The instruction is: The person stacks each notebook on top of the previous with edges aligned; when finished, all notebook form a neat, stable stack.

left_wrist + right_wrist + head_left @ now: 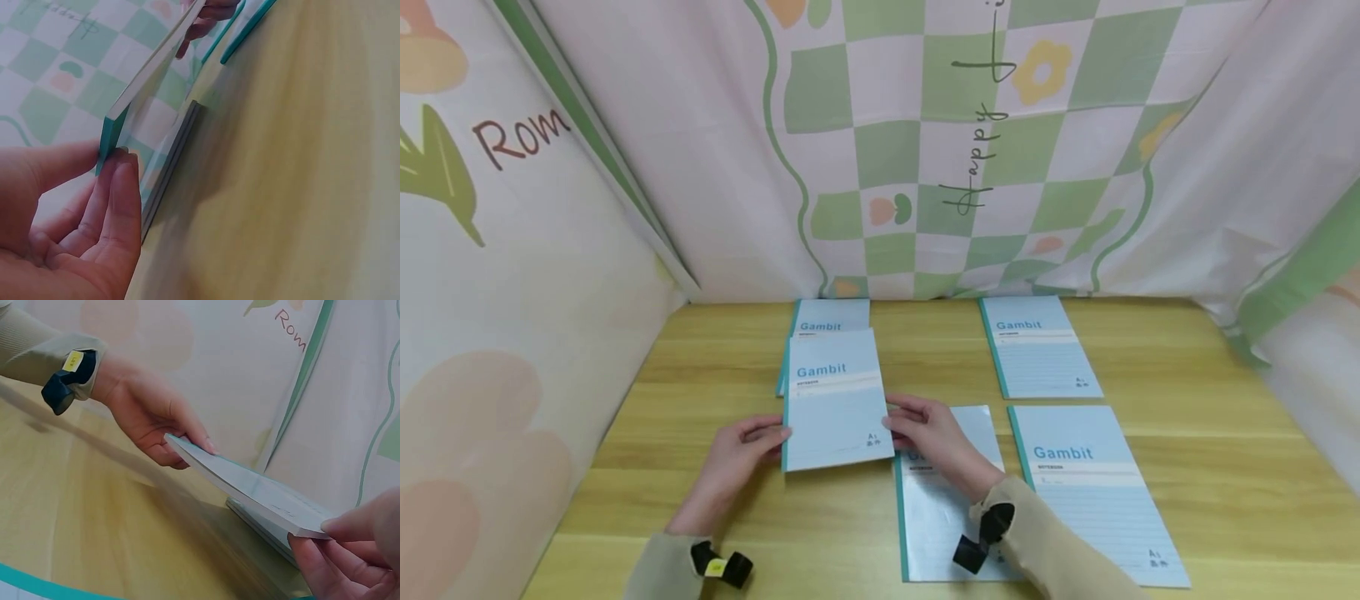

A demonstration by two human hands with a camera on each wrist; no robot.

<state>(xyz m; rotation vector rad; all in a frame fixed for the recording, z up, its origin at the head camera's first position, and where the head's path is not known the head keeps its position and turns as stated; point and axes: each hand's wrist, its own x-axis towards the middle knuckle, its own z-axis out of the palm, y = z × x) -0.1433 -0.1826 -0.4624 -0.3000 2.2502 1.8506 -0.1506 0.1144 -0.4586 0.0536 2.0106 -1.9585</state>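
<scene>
A light-blue Gambit notebook [835,417] with a teal spine is held off the table between both hands. My left hand [748,454] pinches its spine edge between thumb and fingers; the left wrist view shows the teal spine [112,134] in that grip. On the opposite edge, the thumb and fingers of my right hand [936,437] pinch the notebook. Behind and partly covered by it lies another notebook [835,312] at the back left. Beneath my right forearm is a notebook [943,533] lying on the table, its cover partly hidden.
Two more Gambit notebooks lie at the right, one at the back [1037,358] and a nearer one [1097,500]. The wooden table [700,358] meets a patterned curtain [887,150] at its far edge, with a cloth wall [512,333] at left.
</scene>
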